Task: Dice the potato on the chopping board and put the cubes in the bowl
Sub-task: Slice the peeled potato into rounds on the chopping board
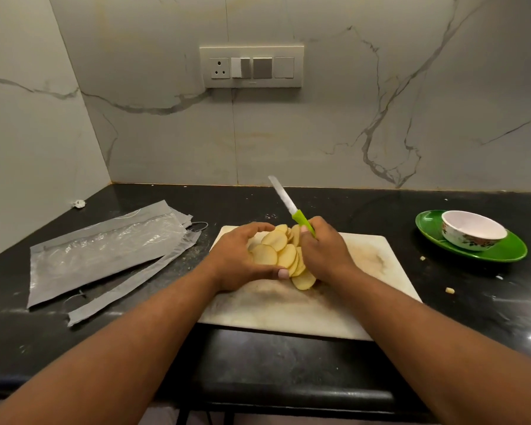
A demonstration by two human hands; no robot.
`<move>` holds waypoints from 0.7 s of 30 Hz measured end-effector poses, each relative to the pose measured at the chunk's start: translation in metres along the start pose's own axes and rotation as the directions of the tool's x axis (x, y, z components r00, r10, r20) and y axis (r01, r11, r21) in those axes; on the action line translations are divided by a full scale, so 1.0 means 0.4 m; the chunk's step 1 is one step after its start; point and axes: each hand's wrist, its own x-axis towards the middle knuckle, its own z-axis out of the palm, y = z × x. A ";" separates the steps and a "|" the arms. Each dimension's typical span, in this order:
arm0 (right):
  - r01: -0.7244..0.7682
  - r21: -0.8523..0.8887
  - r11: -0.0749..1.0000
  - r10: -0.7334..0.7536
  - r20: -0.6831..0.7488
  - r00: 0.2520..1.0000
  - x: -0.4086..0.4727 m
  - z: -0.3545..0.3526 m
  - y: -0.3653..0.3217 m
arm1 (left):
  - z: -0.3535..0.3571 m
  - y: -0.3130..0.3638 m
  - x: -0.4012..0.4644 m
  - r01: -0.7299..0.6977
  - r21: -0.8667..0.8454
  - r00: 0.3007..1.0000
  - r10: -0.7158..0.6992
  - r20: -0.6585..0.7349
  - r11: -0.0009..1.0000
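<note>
Several round potato slices (278,251) lie overlapped in a heap on the white chopping board (365,271). My left hand (238,259) curves round the heap's left side, fingers over the far slices and thumb at the near edge. My right hand (325,250) presses against the heap's right side while gripping the green handle of a knife (284,200), whose blade points up and away toward the wall. A white bowl (472,230) with a flower pattern stands empty on a green plate (503,251) at the right.
Clear plastic bags (105,250) lie on the black counter left of the board. Two small potato bits (449,290) sit on the counter to the right of the board. A socket panel (252,67) is on the marble wall behind.
</note>
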 end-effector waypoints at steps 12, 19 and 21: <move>0.140 0.226 0.964 -0.159 0.067 0.985 0.044 0.157 -0.117 | -0.054 -0.063 0.021 -0.030 0.096 0.999 0.032 -0.023 0.995; 0.164 0.344 0.925 -0.215 0.115 0.970 0.057 0.199 -0.139 | -0.071 -0.095 0.022 -0.047 0.101 0.994 0.057 -0.089 0.994; 0.178 0.406 0.896 -0.265 0.168 0.950 0.059 0.200 -0.135 | -0.072 -0.095 0.022 -0.065 0.085 0.992 0.073 -0.105 0.994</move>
